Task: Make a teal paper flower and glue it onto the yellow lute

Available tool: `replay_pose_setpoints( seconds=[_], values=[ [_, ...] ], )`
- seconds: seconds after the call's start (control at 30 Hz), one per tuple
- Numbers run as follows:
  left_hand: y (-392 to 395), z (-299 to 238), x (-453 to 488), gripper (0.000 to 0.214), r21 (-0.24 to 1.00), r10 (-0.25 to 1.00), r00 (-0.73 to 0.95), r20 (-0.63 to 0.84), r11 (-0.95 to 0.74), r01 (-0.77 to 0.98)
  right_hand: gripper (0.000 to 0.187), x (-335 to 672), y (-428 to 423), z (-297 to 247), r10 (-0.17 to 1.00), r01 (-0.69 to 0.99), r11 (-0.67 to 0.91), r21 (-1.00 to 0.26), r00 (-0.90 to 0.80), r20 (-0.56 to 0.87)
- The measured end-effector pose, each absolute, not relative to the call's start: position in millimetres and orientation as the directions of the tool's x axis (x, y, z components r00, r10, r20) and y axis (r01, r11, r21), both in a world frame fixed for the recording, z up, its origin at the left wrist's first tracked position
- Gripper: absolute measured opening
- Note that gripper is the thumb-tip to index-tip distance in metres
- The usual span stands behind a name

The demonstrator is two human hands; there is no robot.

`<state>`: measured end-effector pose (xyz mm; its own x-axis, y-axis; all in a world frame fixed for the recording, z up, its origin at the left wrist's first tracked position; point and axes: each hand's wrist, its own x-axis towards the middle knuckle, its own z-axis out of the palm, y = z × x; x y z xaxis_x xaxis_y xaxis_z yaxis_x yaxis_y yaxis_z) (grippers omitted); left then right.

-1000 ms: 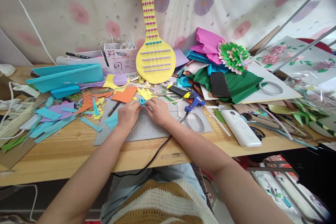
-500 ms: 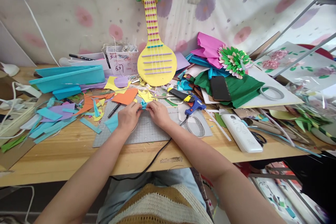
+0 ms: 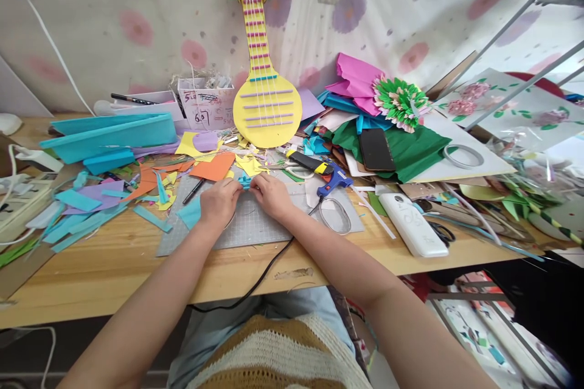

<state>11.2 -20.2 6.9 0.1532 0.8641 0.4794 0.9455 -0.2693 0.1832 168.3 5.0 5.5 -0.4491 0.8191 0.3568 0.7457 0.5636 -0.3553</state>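
Note:
A small piece of blue crepe paper (image 3: 245,182) is pinched between my two hands above the grey cutting mat (image 3: 255,228). My left hand (image 3: 219,202) is closed on its left end, and my right hand (image 3: 270,194) closes on the right end. Fingers hide much of the paper. By my left hand lie a light blue paper piece (image 3: 190,213), a black pen (image 3: 193,192) and an orange paper piece (image 3: 212,167). To the right of my right hand rest a blue glue gun (image 3: 335,180) and a yellow-black utility knife (image 3: 308,162).
A yellow paper lute (image 3: 267,110) leans upright at the back. Blue paper strips (image 3: 89,219) litter the left side. On the right are a phone (image 3: 376,150), a white power bank (image 3: 413,225) and a roll of tape (image 3: 463,156). A black cord (image 3: 260,279) crosses the front edge.
The whole view has shifted slightly, so things appear a little further left. Both hands keep their pinch on the blue crepe paper, with only slight finger movement.

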Motion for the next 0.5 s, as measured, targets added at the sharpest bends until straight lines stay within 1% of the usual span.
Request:
replay_pose_setpoints(
  seconds=[0.13,0.23,0.37,0.5],
  values=[
    [-20.1,6.1,10.0,0.014,0.201,0.855,0.142,0.5,-0.274,0.941,0.008,168.7,6.9,4.8,0.82,0.736,0.562,-0.377,-0.438,0.367],
    [-21.0,7.7,11.9,0.011,0.191,0.844,0.148,0.516,-0.282,0.94,0.008,169.4,8.3,3.6,0.814,0.722,0.572,-0.389,-0.442,0.376],
    [-22.1,9.5,16.3,0.012,0.167,0.808,0.11,0.578,-0.249,0.954,0.008,170.6,9.5,1.0,0.812,0.714,0.578,-0.396,-0.451,0.371],
    [-20.4,7.6,15.5,0.01,0.173,0.784,0.115,0.61,-0.273,0.946,0.008,171.0,9.2,0.2,0.812,0.714,0.579,-0.395,-0.46,0.359]
  ],
)
